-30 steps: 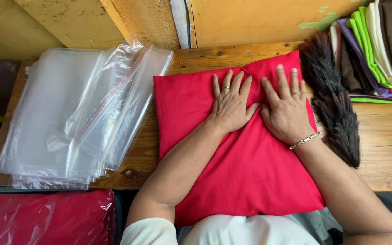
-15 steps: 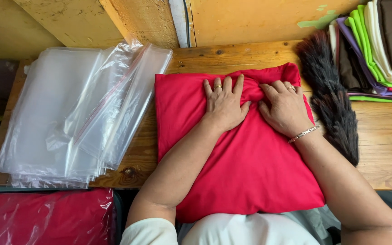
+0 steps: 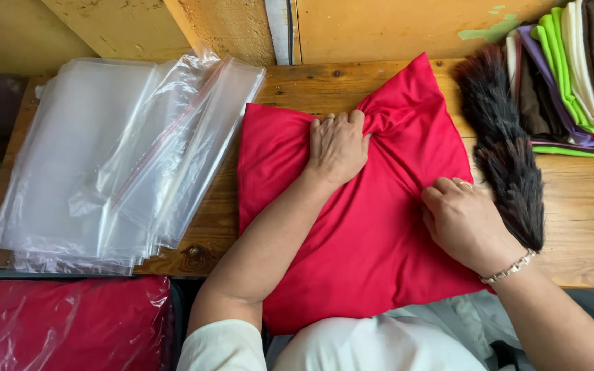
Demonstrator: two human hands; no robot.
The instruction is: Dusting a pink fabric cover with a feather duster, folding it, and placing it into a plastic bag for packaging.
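**Two hands gather a red cloth on a wooden surface**

A folded red cloth (image 3: 359, 240) lies flat on the wooden surface (image 3: 586, 206), its near edge hanging over the front toward the person's lap. The left hand (image 3: 337, 145) rests near the cloth's far edge, its grip clenched on a bunch of the fabric, so that creases fan out from the knuckles and the far right corner stands up in a peak. The right hand (image 3: 463, 223) sits at the cloth's right edge, fingers curled in and pinching the fabric there; a ring shows on one finger and a metal bracelet (image 3: 510, 268) circles the wrist.

Just beside the right hand, touching the cloth's right edge, lies a dark feather duster (image 3: 507, 148), stretched from the far side of the surface toward the near side. Beyond it, at the far right, a stack of folded cloths (image 3: 572, 75) in green, purple, cream and brown is piled up.

Left of the red cloth, a loose pile of clear plastic bags (image 3: 118, 158) covers the left part of the surface, the nearest bag touching or almost touching the cloth's left edge. Below the surface at lower left, a red bundle wrapped in clear plastic (image 3: 63, 323) is seen.
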